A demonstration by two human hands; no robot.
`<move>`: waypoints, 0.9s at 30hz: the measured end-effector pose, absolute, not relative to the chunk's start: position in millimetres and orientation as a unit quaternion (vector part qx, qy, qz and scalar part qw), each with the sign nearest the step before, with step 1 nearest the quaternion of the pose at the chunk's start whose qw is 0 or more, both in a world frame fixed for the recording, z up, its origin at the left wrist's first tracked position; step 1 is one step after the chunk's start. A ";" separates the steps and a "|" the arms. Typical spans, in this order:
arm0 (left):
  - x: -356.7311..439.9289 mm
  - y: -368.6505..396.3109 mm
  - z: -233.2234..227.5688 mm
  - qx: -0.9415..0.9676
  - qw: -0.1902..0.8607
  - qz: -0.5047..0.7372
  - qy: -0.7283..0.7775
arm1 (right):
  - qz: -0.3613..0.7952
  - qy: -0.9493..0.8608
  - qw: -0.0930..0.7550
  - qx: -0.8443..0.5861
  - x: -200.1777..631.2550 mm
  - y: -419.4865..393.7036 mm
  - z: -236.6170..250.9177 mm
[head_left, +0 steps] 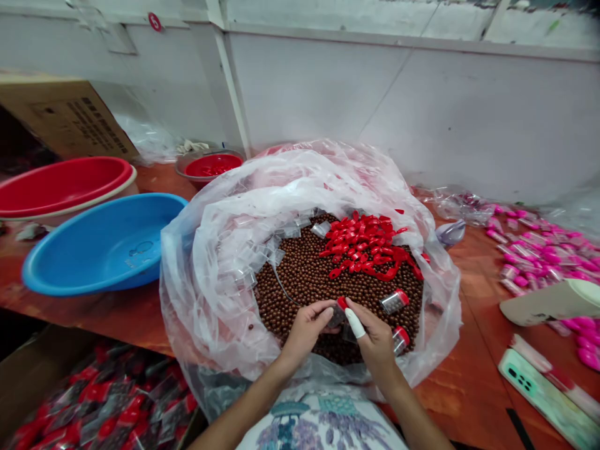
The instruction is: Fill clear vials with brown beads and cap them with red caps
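Where the two forearms meet over the bag (210,269), the left hand (304,328) and right hand (375,337) are close together, both pinched on one small clear vial (338,311) with a red cap. The right forefinger wears a white cot (355,323) and rests against the cap. The vial sits just above the brown beads (304,275) that fill the bag (thousands of them, small and round). Two more capped vials lie on the beads just beside the right hand, one (394,301) above it and one (400,339) at its outer side. Farther in, a heap of red caps (363,247) lies on the beads, and empty clear vials (248,262) are piled along the bag's left side. The bag rests on a reddish tabletop (464,375). To the right lie a phone (539,387) and many pink-capped vials (539,250). To the left stand a blue basin (103,244) and, behind it, a red basin (60,184). A smaller bowl (210,165) of red pieces stands near the white wall (422,112), and a cardboard box (65,119) sits in the far left corner.
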State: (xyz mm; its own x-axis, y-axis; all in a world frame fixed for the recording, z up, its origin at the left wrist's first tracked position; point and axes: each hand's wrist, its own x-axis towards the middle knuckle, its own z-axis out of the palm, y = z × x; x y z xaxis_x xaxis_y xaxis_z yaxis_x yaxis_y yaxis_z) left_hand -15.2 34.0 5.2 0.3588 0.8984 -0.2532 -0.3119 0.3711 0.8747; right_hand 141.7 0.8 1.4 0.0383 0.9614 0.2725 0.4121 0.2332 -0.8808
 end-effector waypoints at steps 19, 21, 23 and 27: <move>-2.2 38.3 10.4 0.298 0.748 0.441 0.397 | 0.114 -0.725 0.396 -0.552 126.2 12.3 -16.0; 1.7 39.5 8.0 0.275 0.762 0.428 0.401 | 0.090 -0.743 0.391 -0.536 126.4 12.1 -14.8; 5.6 38.6 4.1 0.276 0.765 0.416 0.407 | 0.074 -0.757 0.387 -0.521 127.2 11.2 -12.5; 9.2 33.8 -3.4 0.292 0.721 0.450 0.440 | 0.071 -0.769 0.392 -0.500 130.0 8.5 -4.3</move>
State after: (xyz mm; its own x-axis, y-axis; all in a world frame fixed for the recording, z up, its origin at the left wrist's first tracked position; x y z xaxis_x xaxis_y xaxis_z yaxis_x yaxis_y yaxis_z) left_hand 9.2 33.8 -3.4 0.2085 0.9048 -0.3713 -0.3919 0.4251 0.8159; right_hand 130.0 8.5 -4.3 -0.1915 0.8250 0.5317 0.7131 0.4892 -0.5022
